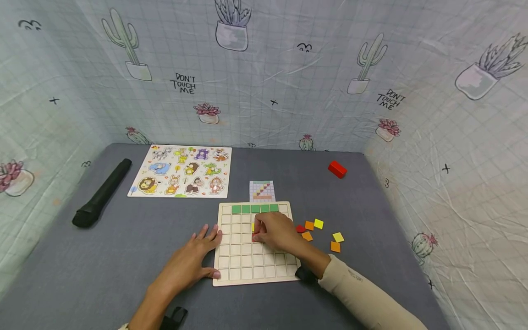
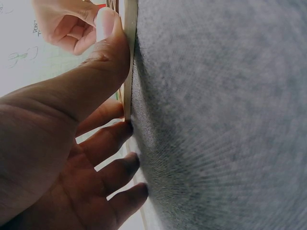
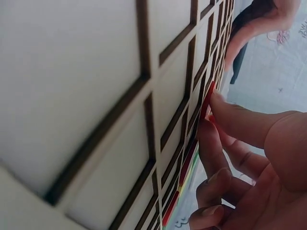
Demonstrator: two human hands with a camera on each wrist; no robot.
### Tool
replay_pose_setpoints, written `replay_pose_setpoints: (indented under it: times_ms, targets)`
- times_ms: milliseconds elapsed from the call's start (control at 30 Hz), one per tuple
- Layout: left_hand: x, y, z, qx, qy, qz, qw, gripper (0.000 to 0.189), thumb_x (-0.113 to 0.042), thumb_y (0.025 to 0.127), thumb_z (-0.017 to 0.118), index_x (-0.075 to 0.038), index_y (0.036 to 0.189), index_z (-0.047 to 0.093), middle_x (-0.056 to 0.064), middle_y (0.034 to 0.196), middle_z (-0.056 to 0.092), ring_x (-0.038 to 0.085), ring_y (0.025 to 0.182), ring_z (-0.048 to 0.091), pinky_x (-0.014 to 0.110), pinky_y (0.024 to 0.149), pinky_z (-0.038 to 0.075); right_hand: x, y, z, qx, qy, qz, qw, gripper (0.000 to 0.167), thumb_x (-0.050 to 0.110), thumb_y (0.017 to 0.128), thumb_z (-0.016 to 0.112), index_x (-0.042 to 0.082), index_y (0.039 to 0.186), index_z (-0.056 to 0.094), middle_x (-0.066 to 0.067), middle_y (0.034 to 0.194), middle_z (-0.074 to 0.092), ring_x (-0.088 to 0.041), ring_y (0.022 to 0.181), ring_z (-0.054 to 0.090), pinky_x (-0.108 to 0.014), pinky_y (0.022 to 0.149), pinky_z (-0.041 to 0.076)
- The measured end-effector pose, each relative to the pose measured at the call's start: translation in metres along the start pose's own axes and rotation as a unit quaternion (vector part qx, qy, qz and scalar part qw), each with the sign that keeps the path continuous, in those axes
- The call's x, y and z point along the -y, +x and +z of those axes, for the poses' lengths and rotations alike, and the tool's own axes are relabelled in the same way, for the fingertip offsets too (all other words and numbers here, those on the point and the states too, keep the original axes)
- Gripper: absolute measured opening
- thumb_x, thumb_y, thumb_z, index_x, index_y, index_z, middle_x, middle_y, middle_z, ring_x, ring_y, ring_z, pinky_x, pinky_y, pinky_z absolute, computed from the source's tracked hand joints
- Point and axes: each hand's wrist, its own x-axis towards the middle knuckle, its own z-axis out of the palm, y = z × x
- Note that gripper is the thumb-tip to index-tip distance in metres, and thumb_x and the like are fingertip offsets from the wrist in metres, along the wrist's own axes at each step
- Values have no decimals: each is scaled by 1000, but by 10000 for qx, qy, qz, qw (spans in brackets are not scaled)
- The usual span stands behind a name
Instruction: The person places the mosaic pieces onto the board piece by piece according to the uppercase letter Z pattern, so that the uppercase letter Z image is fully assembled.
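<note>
A wooden grid board [image 1: 235,275] lies on the grey table, with a row of green square tiles [image 1: 255,209] near its far edge. Over the middle of the grid, my right hand [image 1: 275,231] pinches a red tile [image 3: 208,99] between thumb and finger, at the board's surface. Part of a yellow tile [image 1: 253,226] shows beside the fingers; the hand hides other squares. My left hand [image 1: 187,262] rests at the board's left edge, its fingers spread and its thumb touching the near left corner. A small pattern card [image 1: 262,191] lies beyond the board.
Right of the board lie loose orange tiles [image 1: 335,247], yellow tiles [image 1: 338,237] and a red tile [image 1: 300,228]. A red block [image 1: 337,169] is at the back right. An animal picture board [image 1: 179,172] and a long black object [image 1: 103,192] lie at the left.
</note>
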Motion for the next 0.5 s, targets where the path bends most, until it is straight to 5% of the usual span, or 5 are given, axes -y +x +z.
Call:
replay_pose_setpoints:
  times_ms: [500]
  targets:
    - [0,-1,-1,-4,19,-49,10000,105,-38,71,94,-5,160,48,17,170,39,44,160,29,66,126,33,-7,-7,-9,203,421,-231,9986,14,19,85,91,21,89,78,11,74,65,-9,73,58,-27,70,48]
